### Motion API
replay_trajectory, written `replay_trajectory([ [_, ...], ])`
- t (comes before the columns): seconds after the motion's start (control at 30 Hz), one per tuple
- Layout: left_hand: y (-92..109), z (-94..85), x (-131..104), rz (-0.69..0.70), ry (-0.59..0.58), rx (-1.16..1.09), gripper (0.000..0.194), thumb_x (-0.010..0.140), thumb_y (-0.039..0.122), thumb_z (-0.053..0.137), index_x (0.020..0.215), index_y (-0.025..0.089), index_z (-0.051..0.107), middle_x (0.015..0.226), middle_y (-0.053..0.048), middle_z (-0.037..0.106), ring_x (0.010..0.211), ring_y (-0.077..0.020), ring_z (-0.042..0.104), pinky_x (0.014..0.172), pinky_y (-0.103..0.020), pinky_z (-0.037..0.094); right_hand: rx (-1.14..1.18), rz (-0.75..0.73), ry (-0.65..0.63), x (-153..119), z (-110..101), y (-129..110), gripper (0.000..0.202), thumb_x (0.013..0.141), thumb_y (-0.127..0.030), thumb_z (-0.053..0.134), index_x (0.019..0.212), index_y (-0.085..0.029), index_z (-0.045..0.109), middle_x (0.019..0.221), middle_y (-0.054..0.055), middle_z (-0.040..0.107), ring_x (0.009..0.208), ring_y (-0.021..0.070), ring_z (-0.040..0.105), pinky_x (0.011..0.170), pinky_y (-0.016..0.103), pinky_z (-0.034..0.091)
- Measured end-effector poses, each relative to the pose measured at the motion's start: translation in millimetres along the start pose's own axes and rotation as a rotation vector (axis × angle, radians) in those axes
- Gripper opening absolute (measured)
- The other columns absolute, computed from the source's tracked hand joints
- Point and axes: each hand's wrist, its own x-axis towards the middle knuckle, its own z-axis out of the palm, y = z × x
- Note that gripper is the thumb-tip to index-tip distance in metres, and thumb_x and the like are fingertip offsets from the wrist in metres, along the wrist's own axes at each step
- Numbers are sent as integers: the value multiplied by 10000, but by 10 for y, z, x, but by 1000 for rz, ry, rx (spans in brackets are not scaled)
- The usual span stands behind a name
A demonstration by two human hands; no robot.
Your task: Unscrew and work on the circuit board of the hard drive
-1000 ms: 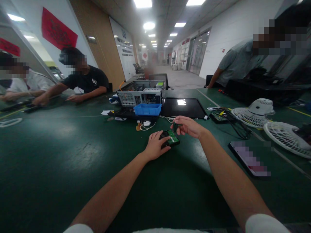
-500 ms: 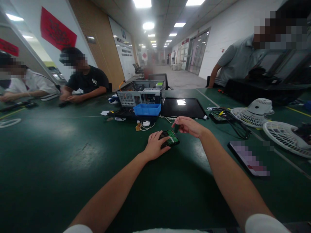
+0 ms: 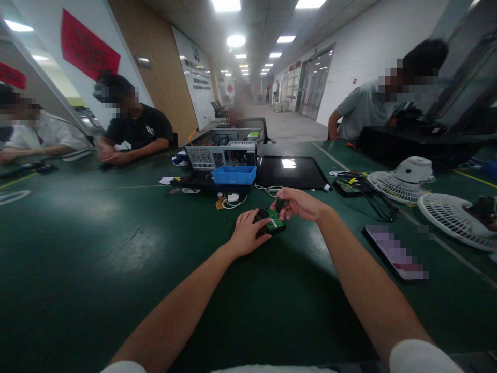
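A small dark device with a green circuit board (image 3: 276,221) lies on the green table. My left hand (image 3: 248,233) rests flat over its left part, fingers spread, thumb along the near edge. At the device's upper right corner is my right hand (image 3: 297,203), its fingers bent together around something small and dark that I cannot make out. Behind the hands stand a blue tray (image 3: 235,176) and an open computer case (image 3: 223,150). A flat black panel (image 3: 293,173) lies to the right of the tray.
A phone (image 3: 394,254) lies right of my right forearm. Farther right are white fan parts (image 3: 411,173) and a board with black cables (image 3: 347,187). White cable and scraps (image 3: 233,198) lie before the tray. Two people sit at left; another person leans in at right.
My right hand has moved slightly down and left, closer to the circuit board. My left hand stays on the device. The person at right has leaned lower, head now farther left.
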Motion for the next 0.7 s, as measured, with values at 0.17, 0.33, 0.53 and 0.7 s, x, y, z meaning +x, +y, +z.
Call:
replay_trajectory([
  [0.17, -5, 7, 4, 8, -1, 7, 544, 889, 535, 683, 1398, 379, 571, 1592, -74, 332, 1428, -369, 316, 1127, -579, 304, 56, -43, 57, 45, 3, 24, 249, 906, -374, 628, 1089, -206, 607, 919, 58, 706, 654, 155, 690, 597, 282, 573],
  [0.33, -11, -1, -4, 9, -7, 11, 547, 903, 549, 659, 1412, 377, 556, 1599, -71, 320, 1436, -364, 309, 1137, -580, 294, -17, -63, 129, 37, -22, 1, 257, 854, -387, 718, 999, -183, 661, 914, 51, 701, 582, 102, 611, 404, 191, 393],
  [0.53, -26, 15, -4, 4, -13, 4, 556, 898, 556, 662, 1416, 391, 549, 1602, -59, 314, 1443, -371, 298, 1143, -591, 286, -26, -107, 135, 16, -49, -20, 266, 820, -359, 750, 1017, -194, 679, 1029, 76, 735, 539, 76, 558, 388, 188, 326],
  [0.7, -28, 15, 4, 1, -17, -9, 564, 887, 549, 677, 1413, 391, 551, 1598, -57, 325, 1441, -377, 298, 1139, -591, 291, 18, -124, 122, 31, -32, -10, 243, 867, -367, 690, 1009, -171, 703, 1013, 99, 739, 597, 108, 606, 486, 222, 459],
])
